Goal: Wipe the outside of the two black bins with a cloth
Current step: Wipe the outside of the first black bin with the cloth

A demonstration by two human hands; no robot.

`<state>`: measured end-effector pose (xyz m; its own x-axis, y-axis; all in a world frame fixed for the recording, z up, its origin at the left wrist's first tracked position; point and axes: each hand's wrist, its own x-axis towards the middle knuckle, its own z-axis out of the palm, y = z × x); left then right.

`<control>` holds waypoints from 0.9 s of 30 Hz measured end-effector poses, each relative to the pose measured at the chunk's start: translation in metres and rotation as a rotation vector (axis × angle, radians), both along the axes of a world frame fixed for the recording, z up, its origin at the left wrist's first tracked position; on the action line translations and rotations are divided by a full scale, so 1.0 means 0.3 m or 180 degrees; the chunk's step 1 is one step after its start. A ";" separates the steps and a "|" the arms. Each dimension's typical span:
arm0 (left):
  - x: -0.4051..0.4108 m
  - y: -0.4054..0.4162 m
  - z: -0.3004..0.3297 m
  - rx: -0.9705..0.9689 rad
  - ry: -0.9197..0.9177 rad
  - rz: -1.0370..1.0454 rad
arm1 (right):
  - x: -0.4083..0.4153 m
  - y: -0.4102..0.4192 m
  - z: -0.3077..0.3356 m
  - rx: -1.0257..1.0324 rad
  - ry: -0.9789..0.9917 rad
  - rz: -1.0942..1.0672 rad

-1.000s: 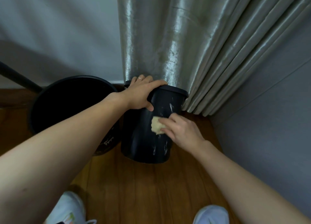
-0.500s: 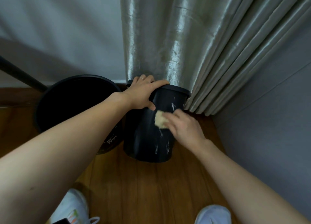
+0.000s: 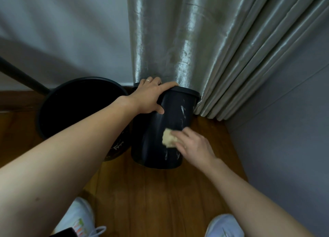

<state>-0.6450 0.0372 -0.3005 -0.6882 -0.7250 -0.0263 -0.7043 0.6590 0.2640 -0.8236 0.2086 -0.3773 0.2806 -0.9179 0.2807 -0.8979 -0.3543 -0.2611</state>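
- The small black bin [image 3: 160, 130] stands on the wooden floor [image 3: 160, 201] in the corner, its far side against the silvery curtain [image 3: 187, 41] and the grey wall [image 3: 284, 130] off to its right
- The left hand [image 3: 151, 96] grips the bin's rim from above: the fingers curl over the far edge of the rim and the thumb lies down the near outside wall; a ring [image 3: 148, 80] shows on one finger
- The right hand [image 3: 194, 144] presses a small yellowish cloth [image 3: 169, 139] against the lower half of the bin's outer wall; the fingers lie fairly straight over the cloth, which sticks out to the left of the fingertips, and the hand looks a little blurred
- White smears and streaks show on the bin's side, above and below the cloth
- The big black bin [image 3: 80, 108] stands just to the left of the small one, wider and round, its open mouth dark; the left forearm crosses over its right edge, and pale markings show low on its side, next to the small bin
- A dark pole [image 3: 21, 76] slants down from the left to the big bin's rim
- Two white shoes [image 3: 78, 217] show at the bottom edge of the view, one on each side
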 end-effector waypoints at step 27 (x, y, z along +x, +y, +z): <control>0.020 -0.007 -0.010 0.0064 0.0109 0.0094 | 0.031 0.101 -0.100 0.0322 -0.0058 0.0359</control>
<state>-0.6389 0.0350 -0.3034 -0.6672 -0.7446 -0.0178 -0.7137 0.6323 0.3013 -0.8142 0.2388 -0.4072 0.3791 -0.9047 0.1943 -0.8487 -0.4236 -0.3166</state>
